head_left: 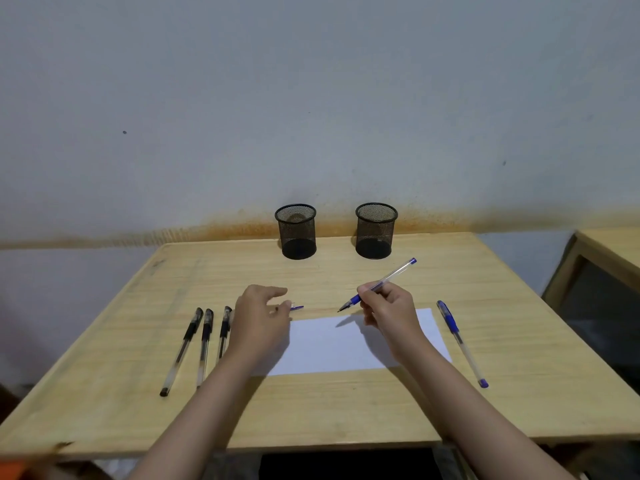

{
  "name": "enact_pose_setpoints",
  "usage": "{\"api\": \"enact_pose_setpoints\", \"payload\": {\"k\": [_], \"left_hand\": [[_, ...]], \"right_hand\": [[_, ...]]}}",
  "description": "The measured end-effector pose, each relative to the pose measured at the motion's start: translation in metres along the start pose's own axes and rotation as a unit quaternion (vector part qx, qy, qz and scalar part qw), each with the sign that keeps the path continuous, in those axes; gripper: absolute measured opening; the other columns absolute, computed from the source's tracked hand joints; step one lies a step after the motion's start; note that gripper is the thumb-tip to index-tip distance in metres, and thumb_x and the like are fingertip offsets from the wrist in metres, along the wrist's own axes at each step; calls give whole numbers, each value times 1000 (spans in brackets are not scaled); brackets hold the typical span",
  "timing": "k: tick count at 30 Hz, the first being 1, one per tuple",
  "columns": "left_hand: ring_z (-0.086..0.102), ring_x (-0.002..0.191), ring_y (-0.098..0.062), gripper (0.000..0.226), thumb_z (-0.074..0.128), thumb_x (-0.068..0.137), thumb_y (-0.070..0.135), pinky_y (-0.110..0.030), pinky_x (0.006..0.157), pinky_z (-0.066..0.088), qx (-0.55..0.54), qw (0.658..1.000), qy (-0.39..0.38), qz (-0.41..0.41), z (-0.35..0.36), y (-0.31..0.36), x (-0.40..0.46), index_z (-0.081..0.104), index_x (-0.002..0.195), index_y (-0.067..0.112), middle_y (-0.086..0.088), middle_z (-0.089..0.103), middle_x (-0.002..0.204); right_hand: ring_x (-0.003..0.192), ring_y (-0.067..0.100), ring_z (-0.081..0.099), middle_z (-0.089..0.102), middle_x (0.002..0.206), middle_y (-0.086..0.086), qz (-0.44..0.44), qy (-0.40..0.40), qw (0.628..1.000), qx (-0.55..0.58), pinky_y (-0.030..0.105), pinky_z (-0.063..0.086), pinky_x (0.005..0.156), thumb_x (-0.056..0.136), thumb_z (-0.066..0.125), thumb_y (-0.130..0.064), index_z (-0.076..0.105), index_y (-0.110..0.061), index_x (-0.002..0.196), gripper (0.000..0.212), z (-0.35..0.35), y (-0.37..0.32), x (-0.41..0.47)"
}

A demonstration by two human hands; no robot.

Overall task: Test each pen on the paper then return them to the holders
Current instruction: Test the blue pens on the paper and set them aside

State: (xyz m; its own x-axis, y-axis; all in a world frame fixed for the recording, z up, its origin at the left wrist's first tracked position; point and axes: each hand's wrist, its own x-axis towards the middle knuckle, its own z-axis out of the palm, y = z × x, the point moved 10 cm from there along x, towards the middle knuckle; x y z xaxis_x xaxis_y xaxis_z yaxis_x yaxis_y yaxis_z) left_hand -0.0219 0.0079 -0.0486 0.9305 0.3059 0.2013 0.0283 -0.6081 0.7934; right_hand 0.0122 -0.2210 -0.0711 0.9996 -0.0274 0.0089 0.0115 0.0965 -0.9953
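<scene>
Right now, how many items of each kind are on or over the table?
Black pens: 3
Blue pens: 2, one in the right hand, one lying flat
Blue pen cap: 1
Mesh holders: 2
Paper sheet: 1
Total: 9

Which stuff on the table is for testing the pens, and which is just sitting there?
For the job:
- white sheet of paper
- uncapped blue pen in the right hand
- small blue pen cap at the left hand
- capped blue pen
- three capped black pens
- two black mesh holders

Just there:
- second wooden table at the right edge
</scene>
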Motion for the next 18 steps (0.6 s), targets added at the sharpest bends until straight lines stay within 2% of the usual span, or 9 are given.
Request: {"api": "enact_pose_setpoints", "payload": {"k": [3,6,9,12,15,18], "left_hand": [[51,104,-13,21,58,85,26,-37,92,42,57,996,-5,67,0,6,-34,66,104,22,8,53,105],[49,105,-15,34,51,81,36,-43,96,41,99,991,-27,85,7,-4,-57,65,108,20,7,53,108],[45,118,-20,38,50,84,37,-41,102,35,149,984,-47,89,16,-13,-68,60,116,20,2,51,125],[34,131,-19,41,49,90,36,-36,108,28,178,977,-70,98,26,-18,-70,51,128,22,1,42,140],[28,135,-15,43,44,92,37,-33,108,28,184,974,-87,96,31,-19,-69,44,134,23,3,36,145],[26,136,-14,44,40,94,37,-33,107,29,195,972,-94,97,33,-19,-69,42,135,23,4,33,146]], "right_hand": [[60,13,51,55,63,2,-5,-11,1000,-16,21,45,55,91,61,-12,65,-10,83,9,15,0,1],[67,14,58,63,71,3,-16,-31,999,-30,23,51,60,88,65,-13,67,-10,91,5,33,1,2],[74,14,62,67,79,4,-17,-43,998,-47,23,51,65,86,67,-14,67,-12,90,5,49,7,3],[72,13,60,65,76,3,-34,-65,995,-67,22,48,65,86,68,-17,67,-10,88,8,61,8,3],[70,16,61,62,74,7,-44,-81,992,-90,22,51,63,86,68,-14,63,-9,82,8,68,9,5],[61,15,63,59,73,16,-22,-102,991,-83,20,54,57,86,63,-3,57,-3,80,9,75,15,7]]}}
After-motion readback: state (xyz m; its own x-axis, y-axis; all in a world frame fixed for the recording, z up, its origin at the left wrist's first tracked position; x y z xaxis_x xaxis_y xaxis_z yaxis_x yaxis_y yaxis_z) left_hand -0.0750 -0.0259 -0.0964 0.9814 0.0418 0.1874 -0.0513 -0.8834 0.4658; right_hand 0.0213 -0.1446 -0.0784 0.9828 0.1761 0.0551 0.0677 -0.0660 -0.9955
